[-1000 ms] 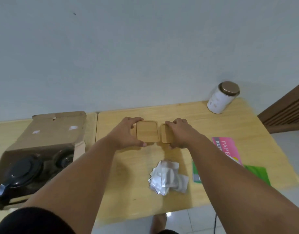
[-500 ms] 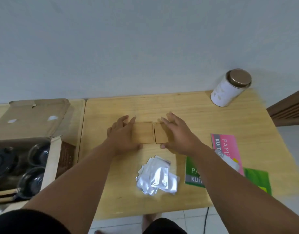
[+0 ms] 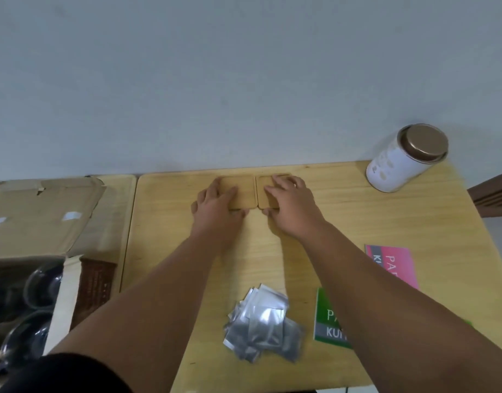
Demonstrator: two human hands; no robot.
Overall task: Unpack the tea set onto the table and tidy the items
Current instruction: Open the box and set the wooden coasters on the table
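Observation:
Two square wooden coasters lie side by side at the far edge of the wooden table [image 3: 343, 214], close to the wall. My left hand [image 3: 215, 205] lies flat on the left coaster [image 3: 245, 191], fingers straight. My right hand [image 3: 289, 202] presses flat on the right coaster [image 3: 265, 194] and covers most of it. An open cardboard box [image 3: 40, 222] at the left holds dark glass teaware [image 3: 43, 285], only partly in view.
A heap of silver foil sachets [image 3: 262, 321] lies near the front edge between my forearms. Green [image 3: 329, 319] and pink [image 3: 391, 262] paper packs sit at the right. A white tin with a bronze lid [image 3: 405, 157] stands at the back right corner.
Both hands went from holding the coasters at their edges to lying flat on them, and slid the pair away from me toward the wall. The view has shifted.

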